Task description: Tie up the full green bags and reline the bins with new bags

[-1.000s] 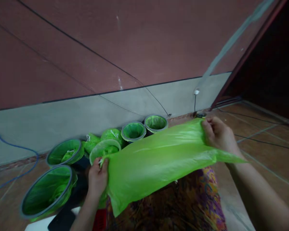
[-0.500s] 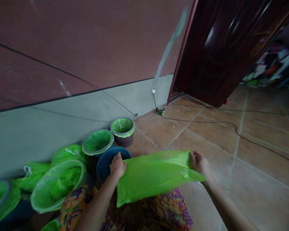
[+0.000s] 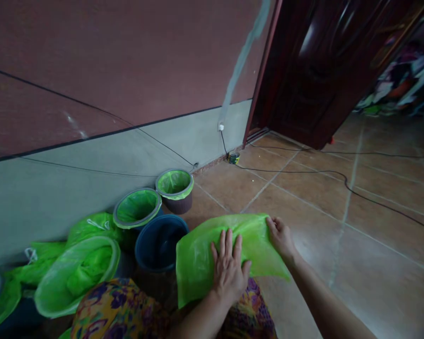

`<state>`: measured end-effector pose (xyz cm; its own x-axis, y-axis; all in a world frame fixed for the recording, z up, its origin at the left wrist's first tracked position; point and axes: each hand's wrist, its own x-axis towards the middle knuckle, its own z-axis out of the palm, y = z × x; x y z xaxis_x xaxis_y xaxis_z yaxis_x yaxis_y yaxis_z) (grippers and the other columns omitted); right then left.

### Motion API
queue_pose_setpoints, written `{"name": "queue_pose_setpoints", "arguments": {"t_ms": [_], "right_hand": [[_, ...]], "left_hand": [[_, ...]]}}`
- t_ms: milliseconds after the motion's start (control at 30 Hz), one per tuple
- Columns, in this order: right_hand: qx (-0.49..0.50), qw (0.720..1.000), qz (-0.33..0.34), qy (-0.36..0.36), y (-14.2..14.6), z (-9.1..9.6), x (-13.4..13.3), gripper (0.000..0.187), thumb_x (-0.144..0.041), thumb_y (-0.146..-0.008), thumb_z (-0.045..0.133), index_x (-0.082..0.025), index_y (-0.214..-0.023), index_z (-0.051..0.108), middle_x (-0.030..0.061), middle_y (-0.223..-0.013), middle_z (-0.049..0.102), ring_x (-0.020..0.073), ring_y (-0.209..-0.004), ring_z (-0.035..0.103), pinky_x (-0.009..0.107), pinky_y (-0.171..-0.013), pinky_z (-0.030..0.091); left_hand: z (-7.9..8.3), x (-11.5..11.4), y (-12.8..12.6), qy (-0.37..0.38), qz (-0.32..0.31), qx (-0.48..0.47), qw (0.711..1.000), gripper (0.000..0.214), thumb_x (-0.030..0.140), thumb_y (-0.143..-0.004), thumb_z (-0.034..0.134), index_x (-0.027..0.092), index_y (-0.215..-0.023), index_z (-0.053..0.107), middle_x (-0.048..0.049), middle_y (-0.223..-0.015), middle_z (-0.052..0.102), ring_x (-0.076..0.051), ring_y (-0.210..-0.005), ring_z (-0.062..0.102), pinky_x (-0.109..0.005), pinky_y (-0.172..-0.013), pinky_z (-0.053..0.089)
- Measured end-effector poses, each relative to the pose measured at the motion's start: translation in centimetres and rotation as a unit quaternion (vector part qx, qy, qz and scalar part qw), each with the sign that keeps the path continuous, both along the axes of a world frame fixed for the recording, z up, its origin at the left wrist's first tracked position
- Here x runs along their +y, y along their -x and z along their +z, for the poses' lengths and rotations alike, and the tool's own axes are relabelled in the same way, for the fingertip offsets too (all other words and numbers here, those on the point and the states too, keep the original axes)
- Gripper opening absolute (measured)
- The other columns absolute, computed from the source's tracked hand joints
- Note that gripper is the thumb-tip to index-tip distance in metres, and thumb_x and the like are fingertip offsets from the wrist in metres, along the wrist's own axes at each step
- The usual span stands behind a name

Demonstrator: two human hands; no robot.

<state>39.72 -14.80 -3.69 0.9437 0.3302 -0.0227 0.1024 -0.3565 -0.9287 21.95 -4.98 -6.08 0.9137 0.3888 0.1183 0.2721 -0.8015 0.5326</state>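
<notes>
A bright green plastic bag lies spread over my lap, its far side creased near the middle. Flat on top of it rests my left hand, fingers stretched out and apart. My right hand pinches the bag's upper right corner between thumb and fingers. Left of the bag stands a blue bucket without a liner, its inside showing. Behind it are two bins lined with green bags, a grey-rimmed bin and a dark purple bin.
At the left, a green-lined bin holds crumpled green plastic, beside tied green bags. A small can stands by the wall. A black cable crosses the tiled floor toward an open dark red door.
My left hand has let go of the bag's left corner and moved right, onto the bag's middle. My right hand still grips its corner, slightly further left. The blue bucket is now uncovered.
</notes>
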Motion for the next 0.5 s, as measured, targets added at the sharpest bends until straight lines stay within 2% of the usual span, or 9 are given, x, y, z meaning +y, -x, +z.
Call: {"name": "queue_pose_setpoints", "arguments": {"t_ms": [33, 100, 167, 200, 267, 367, 433, 500], "right_hand": [[0.092, 0.995, 0.028, -0.036, 0.5, 0.4, -0.1, 0.052, -0.069, -0.077, 0.053, -0.017, -0.082, 0.060, 0.0070, -0.069, 0.066, 0.0199, -0.062, 0.060, 0.031, -0.059, 0.048], [0.282, 0.948, 0.103, -0.101, 1.5, 1.2, -0.4, 0.053, -0.067, -0.079, 0.054, -0.016, -0.091, 0.065, 0.0095, -0.078, 0.071, 0.0222, -0.066, 0.066, 0.035, -0.064, 0.053], [0.386, 0.898, 0.167, -0.131, 2.4, 1.5, -0.9, 0.046, -0.058, -0.077, 0.064, -0.017, -0.097, 0.067, 0.0101, -0.085, 0.074, 0.0243, -0.071, 0.069, 0.037, -0.069, 0.056], [0.400, 0.888, 0.186, -0.129, 2.7, 1.4, -1.2, 0.041, -0.050, -0.073, 0.071, -0.017, -0.098, 0.068, 0.0097, -0.086, 0.075, 0.0248, -0.072, 0.070, 0.038, -0.070, 0.056], [0.393, 0.890, 0.205, -0.107, 2.8, 1.1, -1.7, 0.038, -0.035, -0.064, 0.081, -0.017, -0.095, 0.070, 0.0087, -0.084, 0.076, 0.0249, -0.070, 0.071, 0.037, -0.071, 0.057], [0.376, 0.904, 0.186, -0.077, 2.0, 0.5, -2.6, 0.027, -0.033, -0.064, 0.082, -0.015, -0.082, 0.072, 0.0083, -0.073, 0.074, 0.0223, -0.059, 0.068, 0.034, -0.063, 0.057], [0.361, 0.918, 0.145, -0.077, 1.1, 0.2, -3.2, 0.023, -0.036, -0.066, 0.081, -0.016, -0.074, 0.072, 0.0069, -0.068, 0.073, 0.0196, -0.053, 0.065, 0.031, -0.055, 0.055], [0.356, 0.922, 0.127, -0.089, 0.1, -0.1, -3.7, 0.020, -0.035, -0.067, 0.081, -0.018, -0.074, 0.073, 0.0057, -0.069, 0.073, 0.0180, -0.053, 0.064, 0.028, -0.052, 0.053]], "left_hand": [[0.0, 0.0, -0.1, -0.003, 0.003, 0.000, 1.000, 0.071, 0.030, -0.086, 0.054, 0.023, -0.152, 0.030, -0.0124, -0.162, 0.016, -0.036, -0.149, 0.010, -0.070, -0.113, 0.012], [0.3, 0.0, -0.4, -0.003, 0.005, 0.000, 1.000, 0.071, 0.029, -0.085, 0.055, 0.022, -0.151, 0.031, -0.0129, -0.162, 0.016, -0.036, -0.149, 0.010, -0.070, -0.114, 0.012], [0.7, 0.2, -0.5, 0.004, 0.001, -0.001, 1.000, 0.071, 0.029, -0.084, 0.056, 0.022, -0.151, 0.032, -0.0125, -0.162, 0.016, -0.036, -0.149, 0.010, -0.070, -0.114, 0.011], [0.8, 0.2, -0.4, 0.009, -0.001, -0.003, 1.000, 0.071, 0.029, -0.084, 0.056, 0.022, -0.151, 0.032, -0.0122, -0.162, 0.015, -0.036, -0.149, 0.009, -0.069, -0.114, 0.010], [0.8, 0.5, 0.0, 0.027, -0.012, -0.013, 0.999, 0.073, 0.032, -0.084, 0.056, 0.023, -0.151, 0.030, -0.0109, -0.162, 0.014, -0.035, -0.149, 0.009, -0.068, -0.115, 0.008], [-0.2, 1.5, 1.3, 0.076, -0.014, -0.043, 0.996, 0.070, 0.039, -0.089, 0.050, 0.025, -0.153, 0.026, -0.0082, -0.163, 0.013, -0.031, -0.149, 0.010, -0.060, -0.119, 0.006], [-1.8, 2.3, 2.2, 0.134, 0.034, -0.063, 0.988, 0.066, 0.042, -0.094, 0.041, 0.022, -0.154, 0.022, -0.0084, -0.163, 0.014, -0.027, -0.150, 0.010, -0.054, -0.121, 0.006], [-3.9, 2.9, 2.9, 0.224, 0.109, -0.069, 0.966, 0.065, 0.042, -0.096, 0.031, 0.017, -0.155, 0.019, -0.0103, -0.162, 0.016, -0.024, -0.150, 0.011, -0.047, -0.122, 0.008]]}}
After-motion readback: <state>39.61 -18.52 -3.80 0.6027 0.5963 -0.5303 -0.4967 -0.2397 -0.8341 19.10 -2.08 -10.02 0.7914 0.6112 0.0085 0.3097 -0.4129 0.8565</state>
